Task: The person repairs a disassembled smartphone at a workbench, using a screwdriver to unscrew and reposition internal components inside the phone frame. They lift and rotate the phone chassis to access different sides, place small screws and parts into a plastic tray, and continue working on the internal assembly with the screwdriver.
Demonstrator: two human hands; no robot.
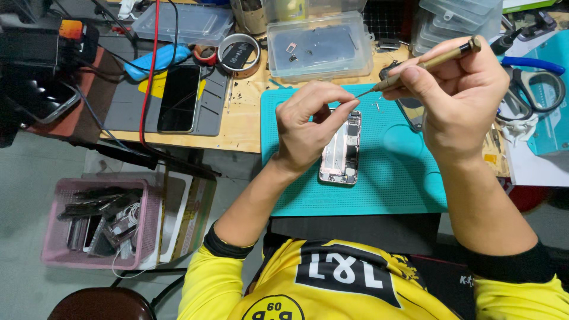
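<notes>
An opened phone with its insides showing lies on a teal work mat. My left hand hovers over the phone's top end, thumb and fingers pinched together; whether a tiny part sits between them I cannot tell. My right hand grips a slim brass-coloured screwdriver, its tip pointing left toward my left fingertips, just above the phone's upper edge.
A clear plastic box with small parts stands behind the mat. A black phone lies on a grey mat at left, near a tape roll. Scissors lie at right. A pink basket of parts sits on the floor.
</notes>
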